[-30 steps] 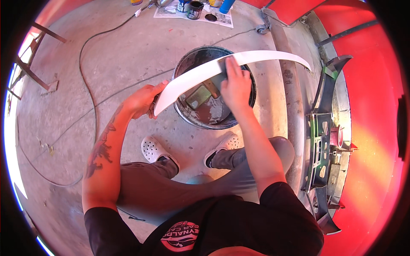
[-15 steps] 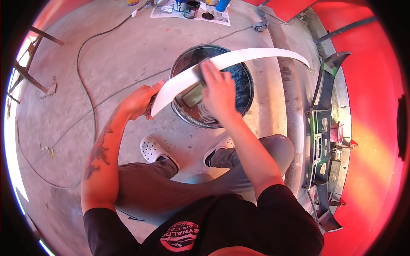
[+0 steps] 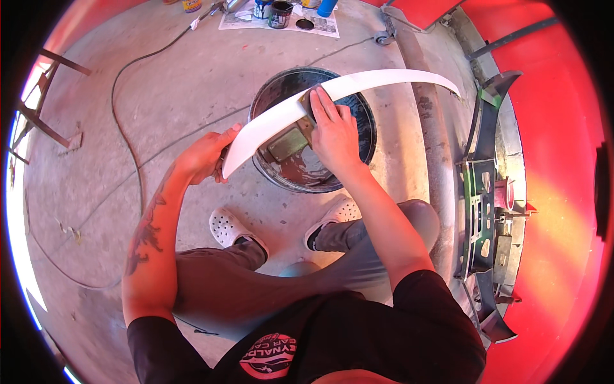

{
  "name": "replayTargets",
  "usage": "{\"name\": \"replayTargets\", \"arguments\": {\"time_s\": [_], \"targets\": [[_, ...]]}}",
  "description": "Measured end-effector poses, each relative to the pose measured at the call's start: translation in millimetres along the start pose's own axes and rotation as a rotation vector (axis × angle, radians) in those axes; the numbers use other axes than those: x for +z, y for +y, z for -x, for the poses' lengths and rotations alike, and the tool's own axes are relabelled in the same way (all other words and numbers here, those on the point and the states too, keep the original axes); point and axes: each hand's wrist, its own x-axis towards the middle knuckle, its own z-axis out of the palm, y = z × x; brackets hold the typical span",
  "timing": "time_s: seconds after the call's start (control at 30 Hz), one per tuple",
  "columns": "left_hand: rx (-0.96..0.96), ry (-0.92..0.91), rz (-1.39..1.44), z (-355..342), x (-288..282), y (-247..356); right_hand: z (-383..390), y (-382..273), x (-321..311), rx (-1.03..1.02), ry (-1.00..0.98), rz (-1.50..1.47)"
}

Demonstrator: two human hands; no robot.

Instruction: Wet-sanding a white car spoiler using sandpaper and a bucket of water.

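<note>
Your left hand (image 3: 208,155) grips the near, lower end of a long, curved white panel (image 3: 384,79), its fingers wrapped around the edge and closed on it. The panel arcs from that hand up and to the right, passing over the mouth of a round black bucket (image 3: 368,125) that stands on the concrete floor (image 3: 128,96). Your right hand (image 3: 334,131) lies flat on the panel above the bucket, fingers extended and pressed down on a dark sanding pad (image 3: 309,102) that sits between palm and panel; the fingers are held straight, not curled, so the pad is held by pressure rather than by a grasp. Inside the bucket you see brownish liquid and a rectangular block (image 3: 288,144) lying in it. Your white perforated clogs (image 3: 229,227) rest on the floor just below the bucket. A black cable (image 3: 125,128) snakes across the floor to the left. At the far edge of the floor, small cans (image 3: 280,13) stand on a sheet of newspaper (image 3: 320,25). To the right, a dark car bumper part (image 3: 483,211) stands beside a red surface (image 3: 563,192).
</note>
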Motion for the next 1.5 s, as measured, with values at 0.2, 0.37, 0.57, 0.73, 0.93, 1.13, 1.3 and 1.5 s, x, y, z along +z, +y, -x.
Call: {"name": "replayTargets", "arguments": {"time_s": [0.2, 0.37, 0.57, 0.73, 0.93, 1.13, 1.3, 1.5], "targets": [[0.029, -0.038, 0.006, -2, 1, 3, -19, 64, 3, 0.225, 0.040, 0.136], [0.019, -0.049, 0.033, -2, 1, 3, -6, 12, 3, 0.023, 0.037, 0.102], [0.032, -0.037, 0.005, 1, -2, 1, -15, 48, -10, 0.050, 0.018, 0.182], [0.015, -0.034, 0.031, -5, 1, 2, -15, 29, -8, 0.070, 0.013, 0.135], [0.038, -0.022, 0.031, 1, -2, -3, -7, 15, -9, -0.215, 0.075, -0.002], [0.036, -0.028, 0.027, -5, 1, 1, -19, 45, -1, 0.119, 0.076, 0.109], [0.040, -0.025, 0.052, -3, 2, 0, 9, -62, -7, -0.356, 0.103, -0.060], [0.033, -0.021, 0.039, -2, 1, 2, -9, -8, -14, -0.287, 0.096, 0.085]]}}
